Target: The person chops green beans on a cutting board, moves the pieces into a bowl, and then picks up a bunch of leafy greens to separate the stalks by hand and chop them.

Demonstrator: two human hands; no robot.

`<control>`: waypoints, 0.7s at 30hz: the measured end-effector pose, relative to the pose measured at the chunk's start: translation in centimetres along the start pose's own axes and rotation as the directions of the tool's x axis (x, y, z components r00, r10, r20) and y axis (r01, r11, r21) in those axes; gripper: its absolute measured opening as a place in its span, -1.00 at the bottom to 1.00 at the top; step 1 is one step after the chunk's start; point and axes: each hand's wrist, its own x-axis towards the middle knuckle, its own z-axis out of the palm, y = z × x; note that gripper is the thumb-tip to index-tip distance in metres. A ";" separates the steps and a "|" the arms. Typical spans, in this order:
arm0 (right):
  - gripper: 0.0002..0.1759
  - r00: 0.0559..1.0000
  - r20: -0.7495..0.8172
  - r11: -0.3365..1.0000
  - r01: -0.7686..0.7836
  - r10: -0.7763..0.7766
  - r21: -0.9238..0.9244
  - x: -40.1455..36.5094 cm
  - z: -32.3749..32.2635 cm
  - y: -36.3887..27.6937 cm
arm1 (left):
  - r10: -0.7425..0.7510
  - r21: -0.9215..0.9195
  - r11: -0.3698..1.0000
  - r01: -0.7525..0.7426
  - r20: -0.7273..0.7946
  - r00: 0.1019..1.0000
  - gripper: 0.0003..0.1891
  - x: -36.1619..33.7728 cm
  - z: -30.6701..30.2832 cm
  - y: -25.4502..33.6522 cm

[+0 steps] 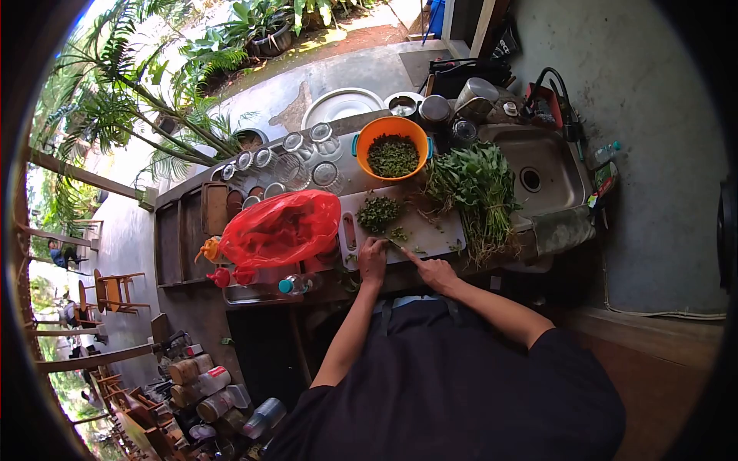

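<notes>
On the white cutting board (pixel 438 238) lies a heap of chopped greens (pixel 379 214), with smaller scraps scattered around it. My left hand (pixel 373 258) is closed at the board's near edge, just below the heap; what its fingers hold is too small to make out. My right hand (pixel 437 274) grips a small knife (pixel 397 246), its index finger stretched along the tool towards my left hand. A large bunch of leafy greens (pixel 477 184) with roots covers the board's right end. Behind the board stands an orange bowl (pixel 392 123) partly filled with chopped greens.
A red plastic bag (pixel 280 230) sits left of the board, with a clear bottle (pixel 296 285) in front of it. Several upturned glasses (pixel 327 175) stand behind the bag. To the right is a metal sink (pixel 550 154) with a black faucet (pixel 565 100).
</notes>
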 end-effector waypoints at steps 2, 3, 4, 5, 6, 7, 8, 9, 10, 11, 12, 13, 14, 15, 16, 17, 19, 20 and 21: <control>-0.09 0.999 0.036 1.000 -0.008 0.009 -0.011 -0.6 -0.3 0.3 | -0.005 -0.046 0.999 0.005 -0.013 1.000 -0.92 -0.1 0.4 -0.3; -0.09 0.999 0.034 1.000 -0.011 0.011 -0.013 -0.9 -0.5 0.4 | -0.014 -0.036 0.999 0.014 -0.005 1.000 -0.93 -0.2 0.5 -0.5; -0.10 1.000 0.023 1.000 -0.005 0.005 -0.004 -0.9 -0.7 0.5 | -0.022 -0.024 0.999 0.022 0.000 1.000 -0.93 -0.1 0.6 -0.7; -0.11 1.000 0.011 1.000 0.003 -0.003 0.004 -0.9 -1.0 0.5 | -0.019 -0.024 1.000 0.019 -0.002 1.000 -0.93 0.1 0.5 -0.6; -0.11 1.000 0.008 1.000 0.003 -0.003 0.004 -0.9 -1.2 0.3 | -0.028 -0.002 1.000 0.028 0.012 1.000 -0.93 0.2 0.4 -0.5; -0.11 1.000 0.007 1.000 -0.016 0.016 0.017 -0.9 -1.4 0.3 | -0.039 0.020 0.999 0.038 0.026 0.999 -0.93 0.4 0.4 -0.4; -0.11 0.999 0.009 0.999 -0.035 0.035 0.028 -0.9 -1.6 0.2 | -0.039 0.019 0.999 0.039 0.024 0.999 -0.93 0.5 0.4 -0.3; -0.11 0.999 0.011 0.999 -0.034 0.034 0.026 -1.0 -1.7 0.1 | -0.049 0.002 0.999 0.049 0.036 0.998 -0.93 0.6 0.3 -0.2; -0.12 0.999 0.002 0.999 -0.038 0.038 0.031 -1.0 -1.8 0.0 | -0.059 -0.013 0.998 0.060 0.048 0.997 -0.92 0.6 0.2 -0.1; -0.12 0.999 -0.007 0.998 -0.041 0.041 0.037 -0.9 -1.8 -0.2 | -0.062 -0.012 0.998 0.063 0.045 0.997 -0.92 0.5 0.4 -0.5; -0.12 0.999 -0.005 0.999 -0.039 0.039 0.037 -0.9 -1.8 -0.4 | -0.053 -0.038 0.998 0.055 0.043 0.998 -0.91 0.4 0.7 -0.9; -0.13 0.999 -0.002 0.998 -0.051 0.051 0.035 -0.9 -1.8 -0.5 | -0.043 -0.066 0.997 0.045 0.040 0.998 -0.91 0.4 1.0 -1.3; -0.14 0.998 0.001 0.997 -0.063 0.063 0.033 -0.9 -2.0 -0.8 | -0.044 -0.066 0.997 0.046 0.040 0.998 -0.91 0.4 1.0 -1.2; -0.14 0.998 0.004 0.998 -0.062 0.062 0.033 -0.9 -2.3 -1.0 | -0.027 -0.064 0.998 0.030 0.039 0.999 -0.91 0.4 0.9 -1.2; -0.15 0.998 0.020 0.997 -0.067 0.066 0.028 -0.8 -2.6 -1.1 | -0.011 -0.062 0.998 0.013 0.039 0.999 -0.91 0.4 0.9 -1.2; -0.16 0.997 0.035 0.997 -0.071 0.070 0.023 -0.8 -3.0 -1.1 | -0.013 -0.062 0.998 0.016 0.040 0.999 -0.91 0.3 0.9 -1.2; -0.18 0.998 0.035 0.998 -0.062 0.061 0.024 -0.7 -3.4 -1.3 | -0.004 -0.074 0.997 0.006 0.036 0.999 -0.91 0.3 0.8 -1.2; -0.19 0.998 0.032 0.998 -0.053 0.052 0.023 -0.7 -3.6 -1.3 | -0.003 -0.075 0.997 0.005 0.037 0.999 -0.91 0.4 0.7 -1.1; -0.19 0.998 0.033 0.998 -0.053 0.053 0.023 -0.7 -3.8 -1.3 | 0.010 -0.068 0.998 -0.007 0.034 0.999 -0.91 0.4 0.7 -1.0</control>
